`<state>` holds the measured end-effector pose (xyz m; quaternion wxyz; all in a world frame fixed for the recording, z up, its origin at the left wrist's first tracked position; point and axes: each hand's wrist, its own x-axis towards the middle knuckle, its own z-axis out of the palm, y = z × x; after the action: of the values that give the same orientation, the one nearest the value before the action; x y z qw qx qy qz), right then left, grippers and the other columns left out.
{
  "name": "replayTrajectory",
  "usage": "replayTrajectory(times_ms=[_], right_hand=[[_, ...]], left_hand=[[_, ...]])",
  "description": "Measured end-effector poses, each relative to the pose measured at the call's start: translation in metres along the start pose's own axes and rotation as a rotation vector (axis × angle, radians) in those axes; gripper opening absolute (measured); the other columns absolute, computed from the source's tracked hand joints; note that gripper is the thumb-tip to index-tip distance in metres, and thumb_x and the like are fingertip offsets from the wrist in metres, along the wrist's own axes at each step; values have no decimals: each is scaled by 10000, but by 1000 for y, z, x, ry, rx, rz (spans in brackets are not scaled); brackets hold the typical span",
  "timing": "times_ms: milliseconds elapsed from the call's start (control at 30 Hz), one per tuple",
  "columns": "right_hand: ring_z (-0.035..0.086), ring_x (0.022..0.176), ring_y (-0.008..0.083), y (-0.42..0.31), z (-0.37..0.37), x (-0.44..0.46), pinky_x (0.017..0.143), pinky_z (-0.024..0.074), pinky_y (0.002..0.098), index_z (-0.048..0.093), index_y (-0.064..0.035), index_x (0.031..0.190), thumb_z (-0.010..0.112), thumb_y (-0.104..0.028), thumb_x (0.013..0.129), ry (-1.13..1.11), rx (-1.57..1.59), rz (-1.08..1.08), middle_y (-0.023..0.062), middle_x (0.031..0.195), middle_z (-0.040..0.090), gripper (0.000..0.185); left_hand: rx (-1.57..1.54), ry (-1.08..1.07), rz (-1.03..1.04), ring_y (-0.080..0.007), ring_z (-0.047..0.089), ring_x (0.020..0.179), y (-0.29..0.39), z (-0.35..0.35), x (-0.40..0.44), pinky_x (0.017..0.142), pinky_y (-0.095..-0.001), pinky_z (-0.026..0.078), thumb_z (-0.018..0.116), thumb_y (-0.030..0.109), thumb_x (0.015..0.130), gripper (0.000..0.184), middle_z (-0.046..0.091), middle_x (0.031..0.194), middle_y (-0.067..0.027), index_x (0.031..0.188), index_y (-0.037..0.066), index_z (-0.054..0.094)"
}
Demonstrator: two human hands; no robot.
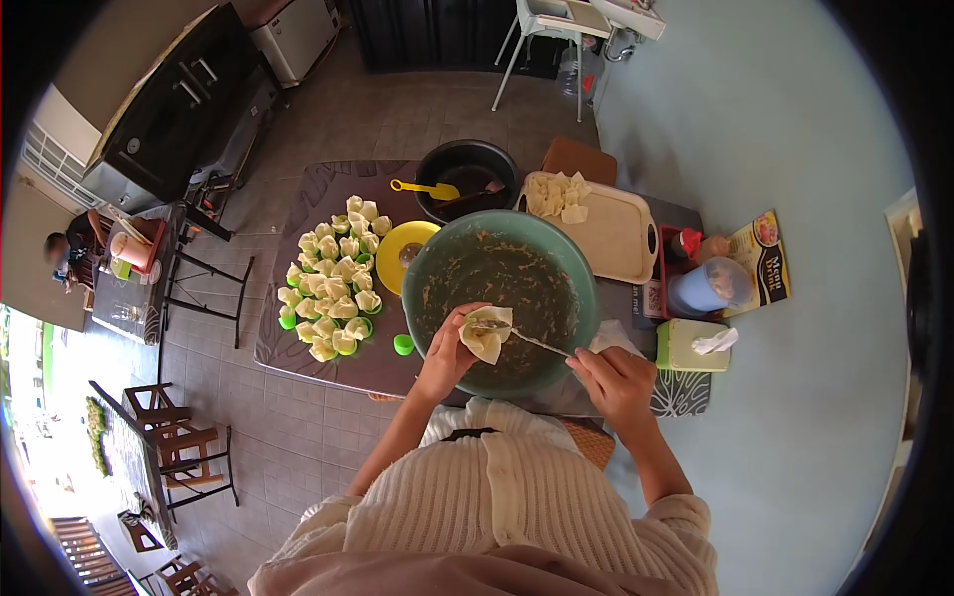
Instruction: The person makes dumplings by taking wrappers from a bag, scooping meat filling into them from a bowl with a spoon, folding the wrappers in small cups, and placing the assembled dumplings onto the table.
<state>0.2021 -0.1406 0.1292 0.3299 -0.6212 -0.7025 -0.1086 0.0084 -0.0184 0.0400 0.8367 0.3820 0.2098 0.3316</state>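
Note:
My left hand (445,358) holds a pale dumpling wrapper (481,347) over the near part of a large green basin (588,288). My right hand (618,383) grips a thin-handled spoon (542,344) whose tip rests in the wrapper. Filling residue streaks the basin's inside. To the left stand many wrapped dumplings (343,275), several with small green cups showing under them. One green cup (403,345) lies apart near the basin. A yellow plate (392,260) with a metal item on it sits partly behind the basin's rim.
A black basin (425,159) with a yellow scoop (427,188) stands at the back. Loose wrappers (558,196) lie on a cream tray (621,233). At right are a tissue box (686,345), a blue container (701,288) and a menu (760,260). A person (79,243) sits far left.

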Motion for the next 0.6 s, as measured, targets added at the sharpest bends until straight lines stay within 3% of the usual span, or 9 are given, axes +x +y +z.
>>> replayTrajectory(times_ms=[333,467,533,600], right_hand=[[462,403,161,-5,-3,-3,381,327,270,630,-42,738,748,-112,635,-5,50,79,39,526,499,172],[470,410,161,-3,-2,-3,384,330,266,629,-41,736,747,-112,637,26,67,52,43,536,510,170],[477,416,159,-5,-6,-1,388,335,264,626,-38,734,742,-101,649,-63,32,58,49,547,524,156],[468,418,170,-2,0,-4,392,337,278,619,-43,747,730,-107,668,-9,113,110,49,551,523,150]], left_hand=[[85,54,2,-186,523,1016,4,5,-1,840,-318,451,319,408,939,460,503,1110,-101,1207,47,413],[-51,16,4,-192,521,1023,-6,-2,4,842,-317,451,312,392,944,446,501,1119,-94,1207,46,410],[-116,-8,4,-194,519,1031,-7,-1,3,846,-314,450,308,384,946,438,500,1125,-88,1206,47,409],[-227,96,-53,-166,535,934,-7,4,5,767,-280,464,311,364,949,405,509,1091,-64,1191,58,420]])
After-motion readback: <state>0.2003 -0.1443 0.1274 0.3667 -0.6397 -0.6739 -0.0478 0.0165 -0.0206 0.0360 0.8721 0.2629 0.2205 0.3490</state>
